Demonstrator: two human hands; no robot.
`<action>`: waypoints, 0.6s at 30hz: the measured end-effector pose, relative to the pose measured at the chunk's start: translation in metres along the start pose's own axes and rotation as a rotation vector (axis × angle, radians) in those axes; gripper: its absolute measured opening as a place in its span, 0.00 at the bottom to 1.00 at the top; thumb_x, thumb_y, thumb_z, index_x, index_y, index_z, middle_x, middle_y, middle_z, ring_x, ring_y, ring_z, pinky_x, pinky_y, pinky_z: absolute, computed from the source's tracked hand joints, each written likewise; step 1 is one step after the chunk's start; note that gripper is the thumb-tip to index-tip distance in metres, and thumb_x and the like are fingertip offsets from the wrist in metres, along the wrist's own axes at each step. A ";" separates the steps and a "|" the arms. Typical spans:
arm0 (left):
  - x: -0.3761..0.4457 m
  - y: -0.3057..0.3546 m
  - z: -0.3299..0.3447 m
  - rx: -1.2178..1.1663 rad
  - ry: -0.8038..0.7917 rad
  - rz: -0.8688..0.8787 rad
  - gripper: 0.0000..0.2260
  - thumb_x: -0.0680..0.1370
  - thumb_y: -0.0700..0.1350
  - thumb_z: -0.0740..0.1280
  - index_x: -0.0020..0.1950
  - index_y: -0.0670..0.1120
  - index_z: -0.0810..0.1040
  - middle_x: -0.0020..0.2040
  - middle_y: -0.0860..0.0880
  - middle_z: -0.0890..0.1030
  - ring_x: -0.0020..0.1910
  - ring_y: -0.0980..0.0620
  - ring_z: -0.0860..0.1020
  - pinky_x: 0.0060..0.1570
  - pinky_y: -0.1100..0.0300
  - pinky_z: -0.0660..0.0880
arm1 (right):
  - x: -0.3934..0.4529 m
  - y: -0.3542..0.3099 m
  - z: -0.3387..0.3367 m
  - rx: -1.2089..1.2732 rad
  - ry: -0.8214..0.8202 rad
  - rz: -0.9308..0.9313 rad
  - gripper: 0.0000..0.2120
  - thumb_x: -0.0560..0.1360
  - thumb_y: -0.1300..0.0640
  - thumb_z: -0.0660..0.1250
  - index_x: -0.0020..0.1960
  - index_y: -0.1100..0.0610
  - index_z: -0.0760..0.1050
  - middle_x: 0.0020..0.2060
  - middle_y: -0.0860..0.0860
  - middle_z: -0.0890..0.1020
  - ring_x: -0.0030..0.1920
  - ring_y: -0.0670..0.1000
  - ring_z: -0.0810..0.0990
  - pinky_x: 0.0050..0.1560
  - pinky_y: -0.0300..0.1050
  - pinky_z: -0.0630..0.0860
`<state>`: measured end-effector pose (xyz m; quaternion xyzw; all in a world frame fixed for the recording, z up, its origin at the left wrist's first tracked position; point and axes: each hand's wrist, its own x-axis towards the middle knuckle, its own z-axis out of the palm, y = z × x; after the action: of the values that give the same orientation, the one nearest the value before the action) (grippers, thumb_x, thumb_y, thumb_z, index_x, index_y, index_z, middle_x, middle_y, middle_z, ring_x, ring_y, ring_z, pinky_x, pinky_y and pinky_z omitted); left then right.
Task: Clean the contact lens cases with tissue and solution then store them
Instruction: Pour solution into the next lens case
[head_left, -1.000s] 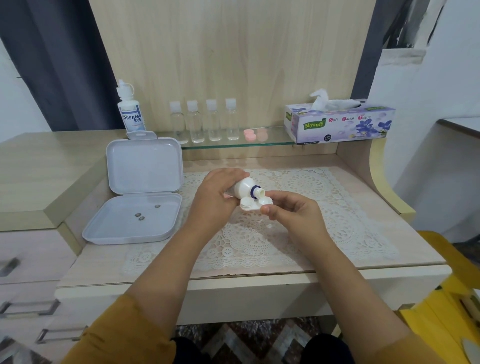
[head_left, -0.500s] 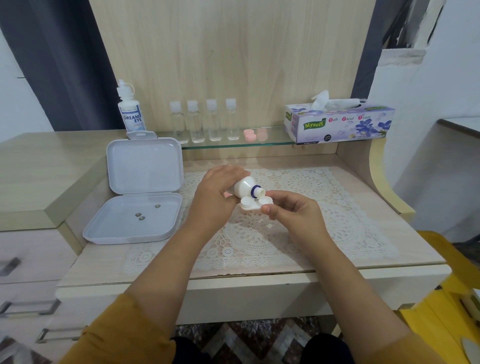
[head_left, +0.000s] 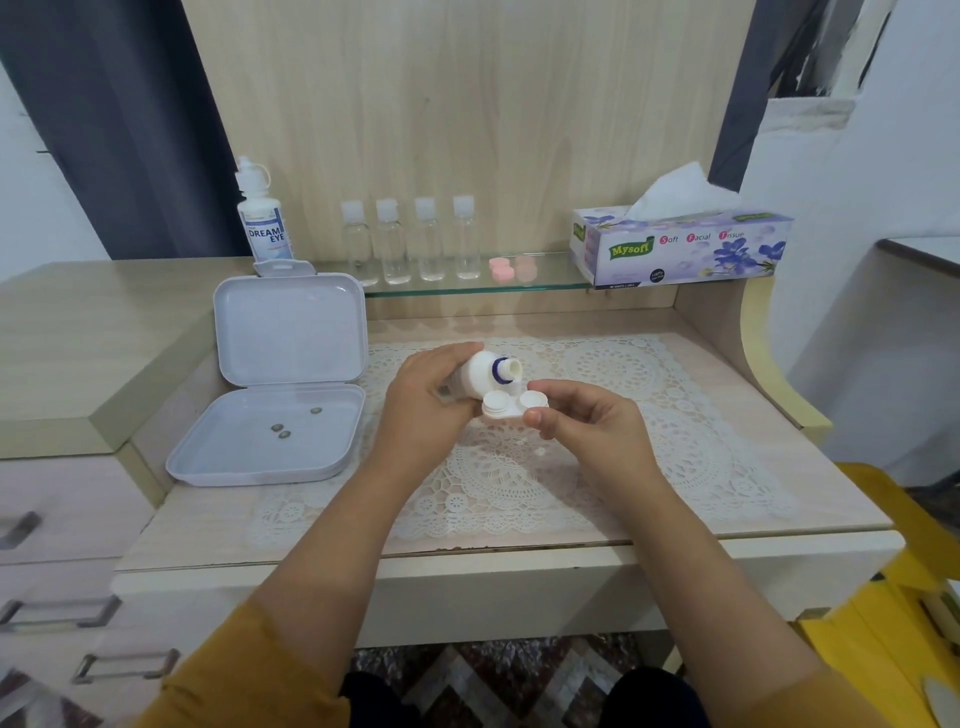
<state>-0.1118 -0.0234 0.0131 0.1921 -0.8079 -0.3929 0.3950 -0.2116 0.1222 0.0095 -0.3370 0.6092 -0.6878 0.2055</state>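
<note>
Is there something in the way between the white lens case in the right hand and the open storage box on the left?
Yes. The left hand, gripping the small white bottle, sits directly between the white lens case and the open storage box. Nothing else visible blocks that path.

Bottle (head_left: 264, 221) on back ledge, label reads "DREAM EYE"; tissue box (head_left: 680, 248) on glass shelf, green logo "Mysoft", then "Soft Facial Tissue"; small round badge print too small to read
</note>
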 end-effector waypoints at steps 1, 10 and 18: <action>-0.001 0.002 -0.002 -0.033 -0.009 -0.036 0.20 0.68 0.37 0.76 0.57 0.54 0.80 0.53 0.61 0.79 0.57 0.60 0.74 0.52 0.74 0.69 | 0.000 0.000 0.000 -0.002 0.003 0.004 0.11 0.70 0.64 0.74 0.50 0.53 0.82 0.36 0.45 0.84 0.35 0.39 0.79 0.44 0.32 0.77; -0.003 -0.017 -0.008 -0.055 0.231 -0.264 0.16 0.71 0.43 0.74 0.57 0.51 0.76 0.51 0.55 0.79 0.51 0.53 0.77 0.55 0.54 0.75 | 0.002 0.003 -0.001 -0.019 0.027 0.025 0.11 0.71 0.64 0.73 0.52 0.53 0.82 0.41 0.49 0.86 0.37 0.40 0.81 0.44 0.34 0.78; -0.008 -0.014 -0.009 -0.024 0.253 -0.312 0.18 0.73 0.42 0.73 0.61 0.47 0.73 0.52 0.54 0.76 0.50 0.54 0.75 0.50 0.61 0.69 | 0.002 0.006 0.000 -0.026 0.031 0.031 0.11 0.71 0.63 0.73 0.52 0.53 0.82 0.41 0.48 0.86 0.40 0.42 0.82 0.44 0.34 0.78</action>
<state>-0.0995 -0.0314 0.0018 0.3579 -0.7078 -0.4315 0.4298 -0.2143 0.1198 0.0045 -0.3195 0.6263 -0.6818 0.2020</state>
